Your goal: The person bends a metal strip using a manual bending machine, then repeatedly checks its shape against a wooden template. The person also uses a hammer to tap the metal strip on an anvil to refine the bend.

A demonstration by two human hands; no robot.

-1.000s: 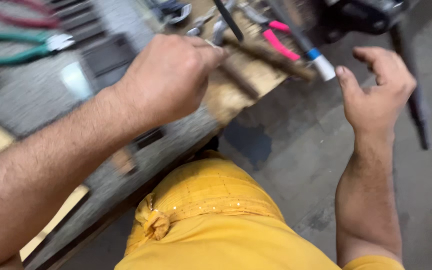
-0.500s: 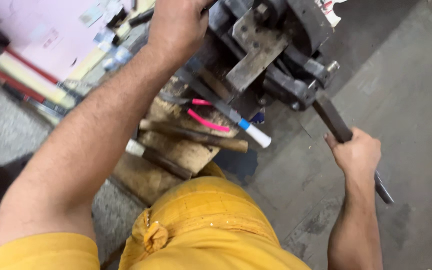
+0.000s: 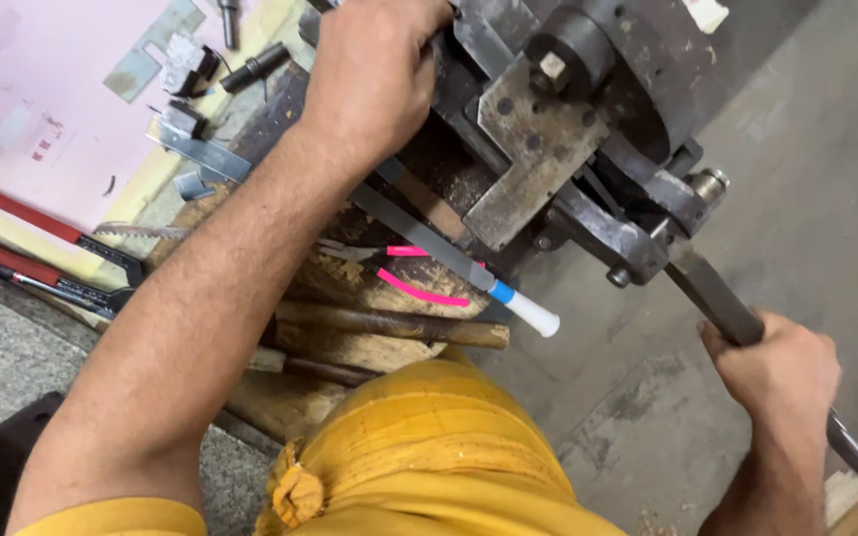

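Right grip (image 3: 782, 362) around vise handle (image 3: 722, 303), left hand (image 3: 374, 69) atop vise (image 3: 558, 109), file (image 3: 449, 253) beneath

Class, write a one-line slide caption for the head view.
Right hand grips the vise handle; left hand rests on the vise above a file.

I count two hands: the left hand (image 3: 374, 74) and the right hand (image 3: 775, 369). There is one heavy bench vise (image 3: 568, 119) with one long lever handle (image 3: 717, 298). One flat file (image 3: 454, 260) with a white and blue grip lies there. One pair of pink-handled pliers (image 3: 419, 288) is below it. Two red-handled tools (image 3: 22, 233) lie at the left. One pink sheet (image 3: 42, 99) is there.
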